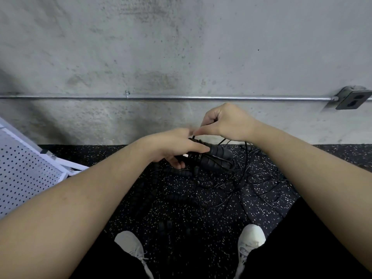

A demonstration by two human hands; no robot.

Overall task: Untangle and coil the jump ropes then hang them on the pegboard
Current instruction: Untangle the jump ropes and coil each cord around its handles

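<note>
Jump ropes [209, 158] hang bunched over the speckled floor [271, 190]: the left hand [175, 146] grips the black handles steady, so the right hand [225, 121] can pinch one thin cord free.

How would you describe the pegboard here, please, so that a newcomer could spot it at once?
Start at the grey concrete wall and follow its metal pipe to the left edge. Just below, the pegboard leans over the speckled black floor. It is the only white panel dotted with rows of small holes.
</note>
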